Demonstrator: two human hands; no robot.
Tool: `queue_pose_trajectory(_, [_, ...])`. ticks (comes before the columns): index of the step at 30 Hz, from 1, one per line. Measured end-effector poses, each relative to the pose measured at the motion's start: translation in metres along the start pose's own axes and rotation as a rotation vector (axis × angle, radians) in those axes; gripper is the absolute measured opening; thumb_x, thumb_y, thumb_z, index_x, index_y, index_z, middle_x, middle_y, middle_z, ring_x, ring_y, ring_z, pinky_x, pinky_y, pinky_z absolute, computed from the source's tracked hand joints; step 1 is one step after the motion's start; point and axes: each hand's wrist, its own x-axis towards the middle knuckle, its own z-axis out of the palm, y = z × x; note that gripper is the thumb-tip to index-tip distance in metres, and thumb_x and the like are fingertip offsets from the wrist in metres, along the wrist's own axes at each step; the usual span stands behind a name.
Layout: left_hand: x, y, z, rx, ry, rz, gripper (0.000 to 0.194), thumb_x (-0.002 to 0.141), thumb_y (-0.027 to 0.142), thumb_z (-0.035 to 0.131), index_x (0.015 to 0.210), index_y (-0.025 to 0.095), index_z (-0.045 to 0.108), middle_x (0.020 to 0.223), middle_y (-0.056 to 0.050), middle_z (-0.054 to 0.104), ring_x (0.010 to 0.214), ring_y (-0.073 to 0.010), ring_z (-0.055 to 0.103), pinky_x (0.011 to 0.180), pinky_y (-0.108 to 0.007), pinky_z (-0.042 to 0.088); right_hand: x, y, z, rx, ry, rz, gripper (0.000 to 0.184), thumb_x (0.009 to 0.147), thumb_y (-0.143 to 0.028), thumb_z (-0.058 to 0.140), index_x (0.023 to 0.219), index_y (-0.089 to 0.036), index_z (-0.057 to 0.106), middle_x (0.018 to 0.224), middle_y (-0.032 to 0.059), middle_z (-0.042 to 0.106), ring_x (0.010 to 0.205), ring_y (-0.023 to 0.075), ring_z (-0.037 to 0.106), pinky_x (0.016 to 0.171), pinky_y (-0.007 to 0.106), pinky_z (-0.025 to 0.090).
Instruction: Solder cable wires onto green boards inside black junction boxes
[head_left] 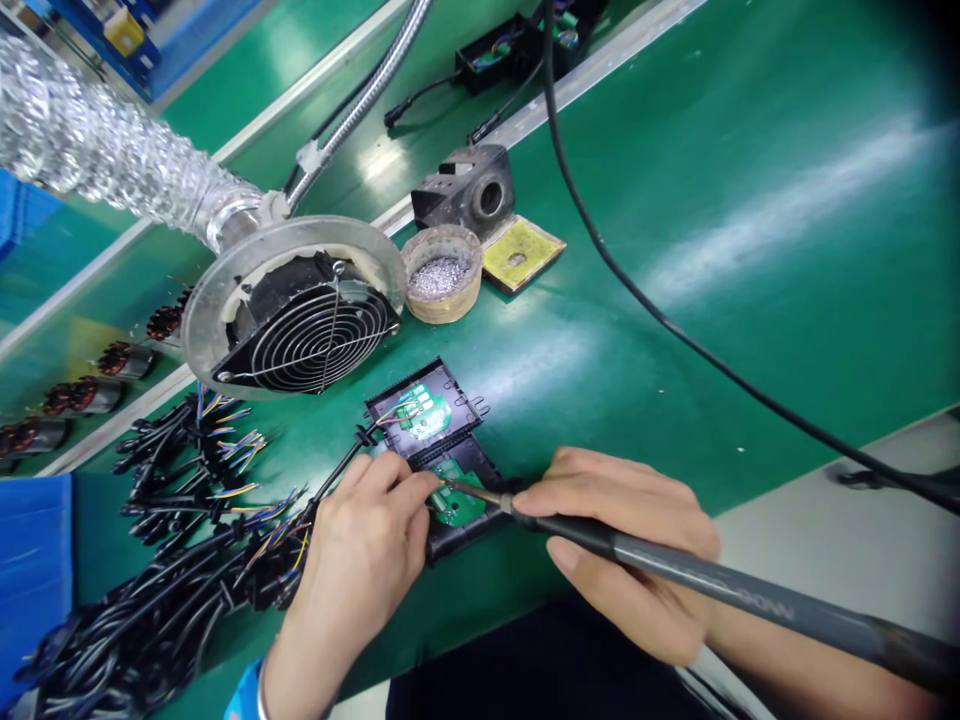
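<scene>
Two bare hands at the near side of a glossy green workbench. In the right hand, held like a pen, a slim grey-and-black soldering iron, tip pointing left at the near green circuit board. At that board's left side, bent fingers of the left hand; cannot tell whether pinched on a thin wire or only resting there. Around the board, the near half of an open black plastic case; just beyond, the far half of the case, bearing a second green circuit board with coloured wires. To the left, heaped, a tangle of black cables with multicoloured wire ends. Farther off, a round fan hood with a wire guard, a tan bowl of silvery bits and a dark soldering-iron stand with a yellow sponge.
</scene>
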Motion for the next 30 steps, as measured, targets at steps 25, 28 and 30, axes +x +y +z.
queue_pose_trajectory(25, [-0.003, 0.001, 0.005, 0.051, 0.041, -0.002, 0.022, 0.089, 0.012, 0.052, 0.1, 0.022, 0.069, 0.083, -0.003, 0.06, 0.079, -0.0204, 0.055, 0.068, -0.033, 0.049, -0.014, -0.008, -0.003, -0.195, 0.079, -0.092, 0.036, 0.079, -0.006, 0.053, 0.113, -0.015, 0.061, 0.08, 0.0057, 0.063, 0.065, 0.0157, 0.061, 0.058, 0.031, 0.054])
queue_pose_trajectory(28, [-0.003, 0.002, 0.003, 0.032, 0.028, -0.012, 0.024, 0.089, 0.013, 0.051, 0.103, 0.023, 0.067, 0.085, -0.002, 0.059, 0.08, -0.0202, 0.055, 0.069, -0.034, 0.05, -0.012, 0.0, 0.007, -0.252, 0.101, -0.114, 0.038, 0.084, -0.003, 0.054, 0.119, -0.016, 0.059, 0.077, 0.0036, 0.064, 0.061, 0.0133, 0.057, 0.052, 0.027, 0.051])
queue_pose_trajectory(30, [-0.003, 0.004, 0.001, 0.017, 0.015, -0.02, 0.023, 0.088, 0.015, 0.053, 0.104, 0.023, 0.065, 0.088, -0.003, 0.059, 0.083, -0.0207, 0.056, 0.071, -0.035, 0.05, -0.012, 0.003, 0.013, -0.33, 0.103, -0.103, 0.035, 0.083, -0.003, 0.06, 0.115, -0.018, 0.06, 0.077, 0.003, 0.065, 0.063, 0.0133, 0.057, 0.055, 0.026, 0.052])
